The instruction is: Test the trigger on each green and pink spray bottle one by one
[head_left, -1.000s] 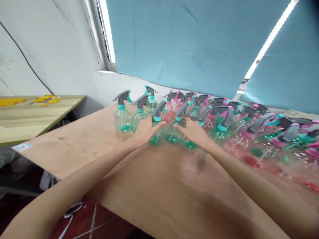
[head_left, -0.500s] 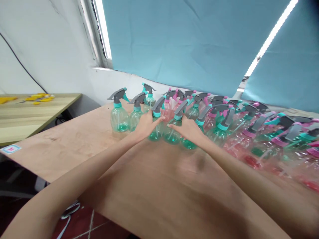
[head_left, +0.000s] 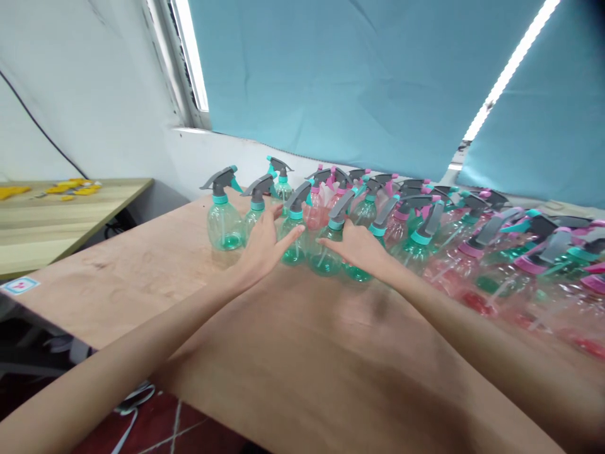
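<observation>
Green spray bottles with grey trigger heads and teal collars stand in a front row on the wooden table. My left hand (head_left: pixel 263 247) is open, fingers up and thumb spread, at the left side of one green spray bottle (head_left: pixel 293 251); it partly hides a second spray bottle (head_left: pixel 254 215) behind it. My right hand (head_left: pixel 362 244) is round the right side of the neighbouring green spray bottle (head_left: pixel 324 260), its thumb across the front; its other fingers are partly hidden. Another green spray bottle (head_left: pixel 358 271) stands partly behind this hand.
Many pink and green spray bottles (head_left: pixel 460 268) crowd the table's right side. A single spray bottle (head_left: pixel 225 224) stands at the row's left end, another (head_left: pixel 282 186) behind. Yellow pieces (head_left: pixel 70 186) lie on a second table (head_left: pixel 28 230) at left. A blue sheet (head_left: pixel 331 82) covers the window.
My left hand has shifted left and toward me, its thumb drawing off the front of the bottle. My right hand stays at its bottle. The view has turned slightly.
</observation>
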Demonstrator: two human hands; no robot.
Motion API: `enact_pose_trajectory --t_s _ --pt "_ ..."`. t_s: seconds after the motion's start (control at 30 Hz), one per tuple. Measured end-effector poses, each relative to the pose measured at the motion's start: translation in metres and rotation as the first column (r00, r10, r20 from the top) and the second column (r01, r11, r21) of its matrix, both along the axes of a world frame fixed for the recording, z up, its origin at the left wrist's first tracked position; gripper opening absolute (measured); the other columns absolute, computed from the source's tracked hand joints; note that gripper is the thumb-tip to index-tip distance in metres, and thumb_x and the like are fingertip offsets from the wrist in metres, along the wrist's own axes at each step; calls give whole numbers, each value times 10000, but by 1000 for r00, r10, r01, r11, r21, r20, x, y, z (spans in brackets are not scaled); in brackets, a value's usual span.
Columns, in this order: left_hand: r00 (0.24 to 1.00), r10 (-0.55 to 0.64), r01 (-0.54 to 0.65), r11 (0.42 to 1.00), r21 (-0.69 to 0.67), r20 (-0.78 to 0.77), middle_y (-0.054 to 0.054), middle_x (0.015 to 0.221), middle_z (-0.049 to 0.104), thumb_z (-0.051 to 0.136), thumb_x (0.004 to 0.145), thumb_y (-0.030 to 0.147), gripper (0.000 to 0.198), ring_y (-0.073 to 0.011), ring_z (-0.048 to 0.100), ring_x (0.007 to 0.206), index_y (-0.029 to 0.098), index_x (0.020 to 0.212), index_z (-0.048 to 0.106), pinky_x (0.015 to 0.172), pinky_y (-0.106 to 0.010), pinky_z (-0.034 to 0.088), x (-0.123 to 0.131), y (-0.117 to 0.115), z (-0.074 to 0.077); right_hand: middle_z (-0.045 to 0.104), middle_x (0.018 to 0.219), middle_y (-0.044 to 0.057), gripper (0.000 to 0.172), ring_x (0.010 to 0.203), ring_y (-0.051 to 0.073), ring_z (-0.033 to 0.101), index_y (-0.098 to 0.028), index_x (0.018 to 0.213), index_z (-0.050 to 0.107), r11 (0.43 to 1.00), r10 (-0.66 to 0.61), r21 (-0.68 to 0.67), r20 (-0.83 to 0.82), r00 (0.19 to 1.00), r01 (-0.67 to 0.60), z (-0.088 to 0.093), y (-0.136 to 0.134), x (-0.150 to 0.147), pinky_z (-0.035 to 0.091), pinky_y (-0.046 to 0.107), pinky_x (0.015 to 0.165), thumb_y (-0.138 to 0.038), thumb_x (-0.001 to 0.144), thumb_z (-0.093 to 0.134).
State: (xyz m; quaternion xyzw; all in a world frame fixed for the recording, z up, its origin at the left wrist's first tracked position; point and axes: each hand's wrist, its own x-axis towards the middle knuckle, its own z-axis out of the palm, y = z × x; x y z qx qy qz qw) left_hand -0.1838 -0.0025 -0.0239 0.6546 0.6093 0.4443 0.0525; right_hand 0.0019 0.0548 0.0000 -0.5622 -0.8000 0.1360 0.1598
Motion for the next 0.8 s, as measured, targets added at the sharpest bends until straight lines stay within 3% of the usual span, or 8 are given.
enact_pose_trajectory --t_s 0.23,0.4,0.53,0.8 --pt "985 -18 15 1000 21 174 -131 1231 588 679 775 419 569 -253 562 1187 176 1225 430 1050 -447 426 10 -49 -5 684 892 203 661 871 355 669 -26 1191 505 997 21 66 84 996 -27 0 -23 8 494 387 659 -591 849 522" --pt "974 -108 113 993 -16 200 -139 1245 585 690 755 378 544 -279 558 1199 182 1198 444 1057 -502 417 29 -52 -20 686 927 210 609 893 363 673 -70 1106 533 992 12 120 194 981 -35 0 -43 23 495 388 672 -623 854 491" --pt "953 -225 239 970 -48 202 -153 1267 564 595 775 259 466 -279 544 1219 172 1202 433 1067 -502 407 47 -54 -30 694 903 189 555 880 348 683 -101 1060 537 990 17 131 235 972 -49 2 -60 40 485 365 647 -618 866 478" --pt "923 -339 369 915 -164 183 -114 1291 556 511 787 139 395 -254 511 1252 192 1176 462 1086 -487 378 82 -63 -19 697 849 137 508 790 322 689 -127 991 551 988 30 138 240 970 -65 2 -80 73 427 335 561 -614 877 466"
